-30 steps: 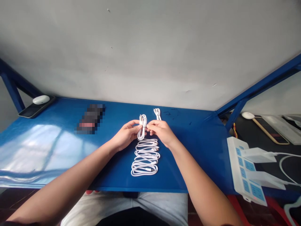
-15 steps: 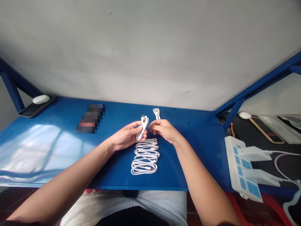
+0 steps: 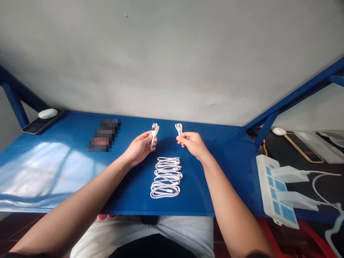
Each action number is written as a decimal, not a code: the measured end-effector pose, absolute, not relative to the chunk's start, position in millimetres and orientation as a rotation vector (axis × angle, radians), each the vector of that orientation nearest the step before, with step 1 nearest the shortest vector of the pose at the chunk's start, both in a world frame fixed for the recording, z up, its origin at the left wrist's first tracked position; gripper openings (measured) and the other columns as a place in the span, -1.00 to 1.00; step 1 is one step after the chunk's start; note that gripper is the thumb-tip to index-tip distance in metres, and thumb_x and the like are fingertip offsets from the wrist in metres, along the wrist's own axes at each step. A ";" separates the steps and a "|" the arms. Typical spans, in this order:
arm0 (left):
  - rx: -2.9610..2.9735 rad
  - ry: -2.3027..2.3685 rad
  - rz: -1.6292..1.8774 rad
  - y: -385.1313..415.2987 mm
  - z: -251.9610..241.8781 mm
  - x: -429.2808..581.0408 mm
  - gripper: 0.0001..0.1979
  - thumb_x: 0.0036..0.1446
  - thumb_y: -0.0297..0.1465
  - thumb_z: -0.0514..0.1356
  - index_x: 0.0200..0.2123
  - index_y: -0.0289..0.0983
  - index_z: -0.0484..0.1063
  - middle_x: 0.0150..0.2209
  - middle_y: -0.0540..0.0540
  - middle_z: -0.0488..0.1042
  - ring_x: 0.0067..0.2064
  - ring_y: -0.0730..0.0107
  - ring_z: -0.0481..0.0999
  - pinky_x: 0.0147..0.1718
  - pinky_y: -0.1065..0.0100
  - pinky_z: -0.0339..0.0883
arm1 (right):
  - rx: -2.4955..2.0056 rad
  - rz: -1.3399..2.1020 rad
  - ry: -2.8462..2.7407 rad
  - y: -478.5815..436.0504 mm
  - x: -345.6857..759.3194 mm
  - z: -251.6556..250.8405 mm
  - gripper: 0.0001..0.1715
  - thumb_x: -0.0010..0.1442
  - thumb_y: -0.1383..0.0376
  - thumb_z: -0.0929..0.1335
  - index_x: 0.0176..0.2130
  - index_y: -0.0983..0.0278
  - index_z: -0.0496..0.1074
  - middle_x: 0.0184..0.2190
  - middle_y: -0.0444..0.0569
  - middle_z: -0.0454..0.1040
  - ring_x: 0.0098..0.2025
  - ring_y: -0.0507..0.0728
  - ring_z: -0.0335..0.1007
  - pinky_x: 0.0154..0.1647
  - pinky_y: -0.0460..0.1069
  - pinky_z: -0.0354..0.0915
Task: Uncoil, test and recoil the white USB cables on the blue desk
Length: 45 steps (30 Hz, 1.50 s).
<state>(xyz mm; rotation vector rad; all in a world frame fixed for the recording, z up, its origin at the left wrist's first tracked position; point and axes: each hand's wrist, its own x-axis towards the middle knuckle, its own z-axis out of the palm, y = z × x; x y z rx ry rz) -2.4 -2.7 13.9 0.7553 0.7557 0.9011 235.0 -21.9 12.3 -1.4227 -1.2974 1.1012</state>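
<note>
A coiled white USB cable (image 3: 154, 135) is pinched in my left hand (image 3: 141, 146), its metal plug pointing up toward the wall. Across from it, my right hand (image 3: 192, 143) has its thumb and fingers closed at the near end of another bundled white cable (image 3: 178, 128), which lies near the wall. The fingertips cover that end of the bundle. Between my forearms, several coiled white cables (image 3: 165, 179) lie in an overlapping row on the blue table (image 3: 196, 195).
Small dark strips (image 3: 197, 126) lie behind my right hand. At left are a pixelated dark object (image 3: 104, 135) and a black device (image 3: 40, 123) bearing a white rounded case (image 3: 47, 114). To the right, a power strip (image 3: 276, 193) holds two white chargers.
My left hand has carried its cable left and toward the wall, away from the row. My right hand has moved slightly forward onto the near end of the bundled cable.
</note>
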 end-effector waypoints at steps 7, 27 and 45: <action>1.845 1.055 0.919 -4.9 -6.8 1.9 -0.70 0.40 -0.24 0.06 0.00 -0.25 0.49 -0.12 -0.17 0.59 -0.12 0.23 0.53 -0.10 0.25 0.35 | -1.644 0.514 -1.112 -4.6 278.5 -4.0 -0.70 0.09 0.09 0.43 -0.43 0.29 0.56 -0.48 -0.01 0.56 -0.42 0.13 0.43 -0.34 0.01 0.28; 2.032 0.805 0.804 -13.2 1.3 5.4 -0.64 0.17 -0.26 0.33 0.06 -0.11 0.60 -0.03 -0.21 0.62 0.05 0.01 0.49 0.10 0.11 0.25 | -2.074 0.054 -1.011 2.3 297.2 -14.1 -0.79 0.06 0.24 0.39 -0.29 0.20 0.61 -0.25 0.00 0.60 -0.08 0.27 0.43 0.10 0.21 0.16; 2.039 0.727 0.675 -6.4 5.9 -0.5 -0.76 0.19 -0.28 0.31 -0.07 -0.13 0.65 -0.04 -0.17 0.63 0.02 0.05 0.53 0.13 0.12 0.23 | -1.832 0.468 -1.371 -3.2 242.4 -11.7 -0.89 0.04 0.27 0.44 -0.41 0.26 0.60 -0.42 0.03 0.62 -0.36 0.19 0.53 -0.21 0.07 0.39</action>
